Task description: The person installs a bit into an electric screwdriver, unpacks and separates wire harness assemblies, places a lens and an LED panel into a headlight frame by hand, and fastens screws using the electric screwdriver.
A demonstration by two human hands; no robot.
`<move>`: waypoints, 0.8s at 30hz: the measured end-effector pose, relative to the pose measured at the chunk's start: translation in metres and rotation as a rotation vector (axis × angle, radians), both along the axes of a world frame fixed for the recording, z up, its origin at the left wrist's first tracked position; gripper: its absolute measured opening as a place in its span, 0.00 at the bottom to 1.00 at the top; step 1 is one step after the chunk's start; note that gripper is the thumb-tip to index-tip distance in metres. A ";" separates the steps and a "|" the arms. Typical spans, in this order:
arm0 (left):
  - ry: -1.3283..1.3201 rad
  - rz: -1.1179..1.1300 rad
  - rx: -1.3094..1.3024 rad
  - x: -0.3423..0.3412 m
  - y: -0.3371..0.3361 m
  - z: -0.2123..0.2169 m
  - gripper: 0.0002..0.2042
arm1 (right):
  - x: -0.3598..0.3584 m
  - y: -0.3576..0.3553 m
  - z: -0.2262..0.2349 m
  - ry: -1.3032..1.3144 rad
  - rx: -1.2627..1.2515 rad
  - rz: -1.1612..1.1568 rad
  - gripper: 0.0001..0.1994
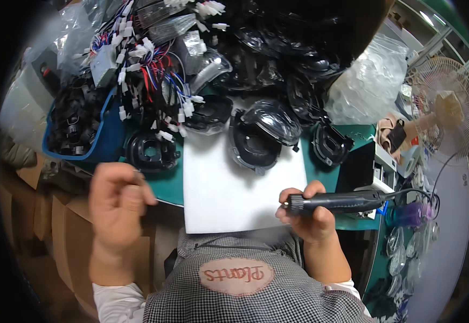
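Note:
In my right hand (312, 218) is a black electric screwdriver (342, 202), lying level, its ribbed tip end pointing left and its cord running off right. My left hand (117, 202) is raised left of the white sheet (213, 199), slightly blurred. Its fingers are curled in towards the thumb, and whatever may be between them is too small to make out. On the sheet's far part rests a round black housing (253, 148) with a clear lens cover (275, 121) leaning on it. Beyond my left hand sits another black ring-shaped housing (151, 151).
A blue bin (75, 157) of small black parts stands at the left. Bundled wires with white connectors (148, 51) pile up behind. Another black housing (331, 144) lies right of the sheet, near a clear plastic bag (369, 81). A fan (450, 107) stands far right.

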State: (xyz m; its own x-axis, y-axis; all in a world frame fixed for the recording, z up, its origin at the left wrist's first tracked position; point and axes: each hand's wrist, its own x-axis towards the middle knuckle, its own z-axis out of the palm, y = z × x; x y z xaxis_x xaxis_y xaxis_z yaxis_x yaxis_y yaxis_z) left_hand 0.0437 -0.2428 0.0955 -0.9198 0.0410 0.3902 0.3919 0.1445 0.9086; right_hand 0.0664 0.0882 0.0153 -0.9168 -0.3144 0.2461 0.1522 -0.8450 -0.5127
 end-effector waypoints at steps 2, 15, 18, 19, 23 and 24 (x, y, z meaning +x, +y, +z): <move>-0.143 -0.173 0.152 0.004 0.031 -0.015 0.07 | 0.003 0.001 -0.004 -0.009 -0.060 0.011 0.18; -0.620 -0.524 0.544 0.020 0.142 -0.034 0.07 | 0.020 -0.001 -0.002 -0.099 -0.280 0.074 0.19; -0.600 -0.537 0.498 0.021 0.144 -0.039 0.07 | 0.019 -0.001 0.001 -0.125 -0.274 0.062 0.20; -0.517 -0.497 0.492 0.023 0.147 -0.039 0.06 | 0.019 -0.001 0.002 -0.122 -0.270 0.068 0.20; -0.336 -0.468 0.523 0.024 0.151 -0.044 0.07 | 0.018 -0.002 0.004 -0.126 -0.305 0.058 0.20; -0.334 -0.465 0.527 0.024 0.151 -0.045 0.07 | 0.017 -0.002 0.005 -0.126 -0.303 0.052 0.20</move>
